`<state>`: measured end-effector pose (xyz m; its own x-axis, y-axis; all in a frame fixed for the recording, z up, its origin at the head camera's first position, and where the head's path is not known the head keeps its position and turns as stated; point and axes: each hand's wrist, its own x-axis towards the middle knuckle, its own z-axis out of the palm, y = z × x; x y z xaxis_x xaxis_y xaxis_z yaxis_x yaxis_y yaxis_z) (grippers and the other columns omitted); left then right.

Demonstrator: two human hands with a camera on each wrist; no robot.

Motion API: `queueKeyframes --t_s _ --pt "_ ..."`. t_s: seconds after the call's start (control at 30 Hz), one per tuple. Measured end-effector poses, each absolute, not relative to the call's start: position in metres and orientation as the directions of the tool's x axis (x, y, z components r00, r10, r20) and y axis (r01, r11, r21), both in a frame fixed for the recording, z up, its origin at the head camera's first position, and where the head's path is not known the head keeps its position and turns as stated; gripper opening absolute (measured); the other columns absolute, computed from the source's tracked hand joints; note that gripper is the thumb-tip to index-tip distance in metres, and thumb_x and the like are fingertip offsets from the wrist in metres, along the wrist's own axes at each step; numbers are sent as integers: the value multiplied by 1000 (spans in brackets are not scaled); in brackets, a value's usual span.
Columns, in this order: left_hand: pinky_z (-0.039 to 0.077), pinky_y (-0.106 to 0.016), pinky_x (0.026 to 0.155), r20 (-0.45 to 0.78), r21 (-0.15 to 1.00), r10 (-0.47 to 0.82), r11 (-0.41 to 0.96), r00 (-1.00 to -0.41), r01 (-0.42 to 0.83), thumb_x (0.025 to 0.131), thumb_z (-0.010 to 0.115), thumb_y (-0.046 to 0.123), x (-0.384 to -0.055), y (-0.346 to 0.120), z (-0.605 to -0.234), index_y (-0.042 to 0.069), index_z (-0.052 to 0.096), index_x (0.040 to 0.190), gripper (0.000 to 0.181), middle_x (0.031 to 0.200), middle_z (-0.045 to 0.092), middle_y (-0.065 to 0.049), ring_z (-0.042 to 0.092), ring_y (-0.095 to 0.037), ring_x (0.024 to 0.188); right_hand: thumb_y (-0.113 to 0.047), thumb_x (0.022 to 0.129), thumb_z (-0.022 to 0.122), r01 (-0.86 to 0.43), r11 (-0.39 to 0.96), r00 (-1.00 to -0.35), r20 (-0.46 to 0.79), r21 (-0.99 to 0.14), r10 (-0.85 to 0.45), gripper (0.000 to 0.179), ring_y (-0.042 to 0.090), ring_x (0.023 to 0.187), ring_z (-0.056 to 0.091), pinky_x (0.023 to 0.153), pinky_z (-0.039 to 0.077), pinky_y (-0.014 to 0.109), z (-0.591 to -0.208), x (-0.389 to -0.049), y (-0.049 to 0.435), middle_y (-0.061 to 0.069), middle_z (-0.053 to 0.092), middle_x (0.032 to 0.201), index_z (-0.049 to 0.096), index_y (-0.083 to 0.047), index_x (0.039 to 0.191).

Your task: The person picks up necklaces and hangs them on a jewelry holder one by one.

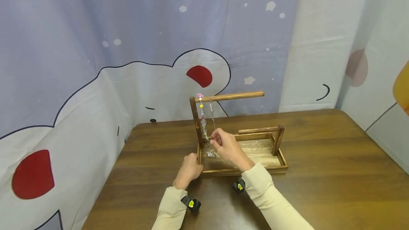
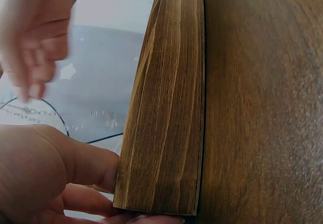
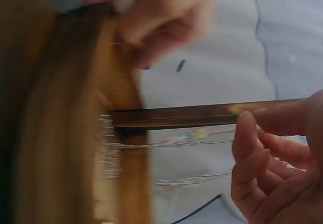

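Observation:
My left hand (image 1: 189, 168) grips the left end of a wooden tray (image 1: 220, 173); in the left wrist view its thumb and fingers are around the tray's end (image 2: 161, 108). My right hand (image 1: 227, 147) is over the tray, beside the hanging necklaces, its fingers bent. Whether it pinches a chain is hidden. A colorful beaded necklace (image 1: 203, 118) and a silver chain necklace (image 1: 212, 112) hang from the upper wooden bar (image 1: 239, 96). Their lower ends reach a tangle of silver chains (image 1: 210, 152) in the tray. Chains (image 3: 194, 181) pass behind the right fingers in the right wrist view.
A tall post (image 1: 196, 121) at the tray's left carries the upper bar. On the right, a short post (image 1: 278, 139) bears a lower bar (image 1: 258, 130). Thin rings or loops (image 1: 256, 147) lie in the tray's right part. Behind the brown table (image 1: 319, 173) hangs a printed curtain (image 1: 143, 91).

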<state>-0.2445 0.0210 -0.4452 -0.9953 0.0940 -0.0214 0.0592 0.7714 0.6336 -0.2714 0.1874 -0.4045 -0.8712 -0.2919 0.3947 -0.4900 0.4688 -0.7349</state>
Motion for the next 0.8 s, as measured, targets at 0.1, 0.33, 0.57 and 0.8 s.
queueKeyframes --t_s 0.1,0.33,0.57,0.8 --pt "35 -29 47 -18 631 95 774 -995 62 72 57 -1 -244 20 -447 -1 57 76 4 63 45 -3 43 -18 54 -5 83 62 -469 506 -881 347 -724 -320 11 8 66 54 62 46 24 -423 -269 188 0 60 79 57 -6 93" --pt "35 -29 47 -18 622 91 781 -996 60 71 57 -1 -245 21 -448 3 55 71 5 63 44 -3 42 -18 55 -4 82 60 -471 575 -879 305 -669 -366 11 11 65 55 60 45 26 -451 -267 191 0 59 75 61 -4 93" --pt "36 -30 50 -37 621 86 783 -996 45 72 58 1 -245 22 -447 2 58 77 5 67 49 -5 44 -19 58 -2 80 61 -454 643 -886 238 -617 -398 21 14 67 55 60 44 30 -466 -267 191 4 60 74 63 -2 102" --pt "38 -31 52 -19 607 86 793 -996 57 70 58 1 -246 21 -446 1 59 78 8 69 52 -7 46 -20 60 -5 80 62 -435 683 -896 205 -587 -394 27 20 78 57 72 45 37 -469 -272 187 7 63 82 63 -3 107"
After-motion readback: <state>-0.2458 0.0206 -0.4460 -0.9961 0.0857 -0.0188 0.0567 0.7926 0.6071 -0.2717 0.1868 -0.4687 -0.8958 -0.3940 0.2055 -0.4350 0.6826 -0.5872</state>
